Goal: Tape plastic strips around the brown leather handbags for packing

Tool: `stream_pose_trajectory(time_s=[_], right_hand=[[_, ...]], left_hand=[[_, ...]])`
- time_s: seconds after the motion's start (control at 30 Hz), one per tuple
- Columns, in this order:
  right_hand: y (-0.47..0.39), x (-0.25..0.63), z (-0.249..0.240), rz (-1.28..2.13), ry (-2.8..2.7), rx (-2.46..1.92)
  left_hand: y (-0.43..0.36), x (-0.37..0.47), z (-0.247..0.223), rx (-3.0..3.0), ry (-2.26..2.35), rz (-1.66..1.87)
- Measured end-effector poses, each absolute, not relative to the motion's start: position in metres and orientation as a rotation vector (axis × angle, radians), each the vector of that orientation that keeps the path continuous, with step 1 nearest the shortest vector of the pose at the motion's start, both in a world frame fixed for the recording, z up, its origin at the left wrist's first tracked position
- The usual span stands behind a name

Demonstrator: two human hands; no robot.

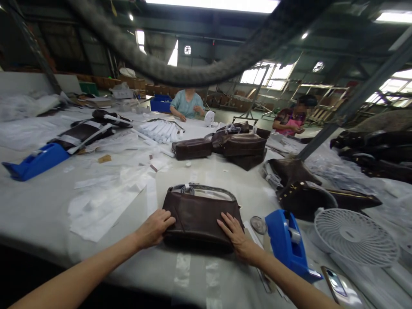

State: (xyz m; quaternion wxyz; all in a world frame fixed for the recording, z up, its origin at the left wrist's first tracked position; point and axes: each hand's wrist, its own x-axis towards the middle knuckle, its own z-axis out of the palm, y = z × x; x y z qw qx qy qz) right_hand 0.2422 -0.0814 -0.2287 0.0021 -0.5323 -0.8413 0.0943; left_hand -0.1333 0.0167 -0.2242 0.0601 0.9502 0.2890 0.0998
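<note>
A dark brown leather handbag (201, 219) rests upright on the white-covered table, its front panel facing me. Its strap, partly in clear wrapping, arches along the top, and a white tie holds a bundled part at the left. My left hand (156, 227) grips the bag's left end, the fingers bent over its front edge. Against the right part of the front panel my right hand (236, 236) lies flat with fingers spread. The bag's back and inside are hidden.
Right of the bag stand a blue tape dispenser (286, 240), a white fan (355, 236) and a phone (341, 287). More brown bags (244, 145) lie ahead. Another blue dispenser (40, 161) is at left, near white paper sheets (106, 206). Two people sit across the table.
</note>
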Motion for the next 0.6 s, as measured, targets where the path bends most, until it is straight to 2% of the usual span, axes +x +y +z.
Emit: stream_pose_trajectory(time_s=[0.17,0.3,0.47,0.6], right_hand=[[-0.088,0.241,-0.251,0.054,-2.653,-1.610],[-0.090,0.241,-0.258,-0.039,-2.632,-1.610],[-0.094,0.240,-0.237,0.136,-2.679,-1.633],[-0.105,0.238,-0.229,0.283,-2.682,-1.642]], left_hand=[[0.011,-0.125,-0.261,2.921,0.881,0.198],[0.009,-0.124,-0.262,2.959,0.890,0.165],[0.014,-0.124,-0.235,3.025,0.749,0.084],[0.008,-0.119,-0.232,3.037,0.705,0.002]])
